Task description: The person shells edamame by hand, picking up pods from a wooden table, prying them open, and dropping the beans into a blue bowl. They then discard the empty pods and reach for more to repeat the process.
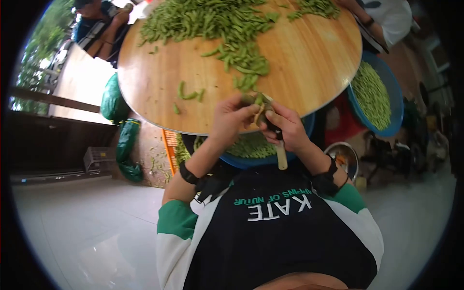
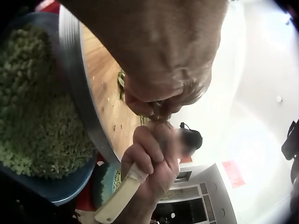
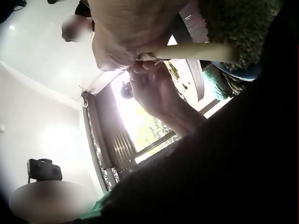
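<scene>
At the near edge of the round wooden table (image 1: 309, 58), both hands meet over a green soybean pod (image 1: 259, 100). My left hand (image 1: 229, 116) pinches the pod between thumb and fingers. A small knife with a cream handle (image 1: 282, 157) is gripped in my right hand (image 1: 287, 126), its handle end pointing back toward my body; the fingers hide its blade. In the left wrist view the right hand's fingers (image 2: 145, 151) curl round that handle (image 2: 119, 198). Right below the hands sits a blue tub of shelled green beans (image 1: 253, 147).
A big heap of pods (image 1: 203, 19) covers the table's far side, with a few loose pods (image 1: 191, 94) nearer. Another blue tub of beans (image 1: 372, 96) stands at right, a metal bowl (image 1: 343, 159) below it. Green sacks (image 1: 128, 150) and an orange crate (image 1: 170, 145) are at left. Other people sit opposite.
</scene>
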`<state>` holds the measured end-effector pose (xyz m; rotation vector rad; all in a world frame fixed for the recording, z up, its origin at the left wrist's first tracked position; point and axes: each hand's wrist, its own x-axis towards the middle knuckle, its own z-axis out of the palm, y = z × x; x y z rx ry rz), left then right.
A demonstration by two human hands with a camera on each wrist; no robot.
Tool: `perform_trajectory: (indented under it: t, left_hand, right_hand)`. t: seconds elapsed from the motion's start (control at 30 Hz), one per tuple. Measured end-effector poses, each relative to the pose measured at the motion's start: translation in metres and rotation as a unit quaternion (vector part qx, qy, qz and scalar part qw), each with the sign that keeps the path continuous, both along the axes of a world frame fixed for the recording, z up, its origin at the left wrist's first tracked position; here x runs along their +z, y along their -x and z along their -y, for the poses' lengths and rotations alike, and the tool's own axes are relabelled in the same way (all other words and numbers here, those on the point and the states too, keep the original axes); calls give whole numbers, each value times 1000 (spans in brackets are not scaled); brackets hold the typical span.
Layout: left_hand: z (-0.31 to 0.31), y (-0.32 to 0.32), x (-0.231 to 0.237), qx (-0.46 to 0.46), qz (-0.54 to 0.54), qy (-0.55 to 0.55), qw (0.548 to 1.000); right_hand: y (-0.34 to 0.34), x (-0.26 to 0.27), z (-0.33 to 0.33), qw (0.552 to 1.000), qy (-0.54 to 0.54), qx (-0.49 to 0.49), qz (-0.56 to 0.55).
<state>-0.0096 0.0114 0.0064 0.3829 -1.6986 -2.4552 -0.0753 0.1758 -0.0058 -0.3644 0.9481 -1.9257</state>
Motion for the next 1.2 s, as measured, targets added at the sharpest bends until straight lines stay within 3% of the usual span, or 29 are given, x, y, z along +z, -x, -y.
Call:
perform_trajectory:
  t: [0.03, 0.33, 0.47, 0.53, 0.63, 0.7, 0.73, 0.8, 0.87, 0.93, 0.97, 1.0, 1.03, 1.07, 1.1, 1.13, 1.2]
  left_hand:
    - [0, -1, -2, -7, 3, -10, 1000]
    - [4, -7, -4, -41, -17, 28, 999]
    - [2, -10, 1, -27, -42, 108, 993]
    - [1, -10, 2, -21, -55, 153, 987]
    - [5, -9, 1, -17, -72, 208, 975]
    - [15, -8, -1, -112, -22, -49, 992]
    - [19, -6, -2, -111, -22, -50, 992]
    - [24, -4, -5, -224, 21, -261, 939]
    - [22, -3, -7, -212, 35, -275, 937]
    - [14, -2, -9, -202, 53, -290, 934]
    - [5, -2, -10, -144, -8, -80, 986]
    - [-1, -2, -10, -80, -69, 134, 985]
    - [-2, -4, -7, -82, -67, 132, 986]
    - [-1, -7, -2, -55, -117, 362, 923]
    - [0, -9, 4, -24, -160, 572, 804]
    - [0, -10, 7, -23, -160, 573, 803]
    - [-2, -13, 12, -7, -218, 648, 730]
  right_hand:
    - [1, 2, -1, 999, 42, 27, 9]
    - [2, 2, -5, 997, 43, 63, 14]
    - [-1, 3, -4, 998, 14, 53, -22]
    - [-5, 1, 1, 993, -17, -16, -113]
    - [-3, -2, -1, 993, -20, -3, -113]
    - [1, 1, -5, 996, 2, 26, -85]
    - [3, 2, -8, 997, 23, 55, -56]
    - [6, -3, -13, 995, 46, 91, -4]
    - [9, -6, -13, 989, 71, 126, 44]
    - [8, -9, -15, 985, 50, 83, 140]
    - [7, -10, -16, 985, 48, 80, 143]
    - [7, -11, -17, 982, 53, 88, 159]
    - [7, -12, -18, 978, 56, 98, 174]
    - [6, -11, -19, 978, 55, 99, 175]
    - [5, -10, -19, 974, 57, 103, 192]
    - [5, -9, -19, 971, 61, 106, 208]
    - [7, -9, -17, 964, 73, 114, 227]
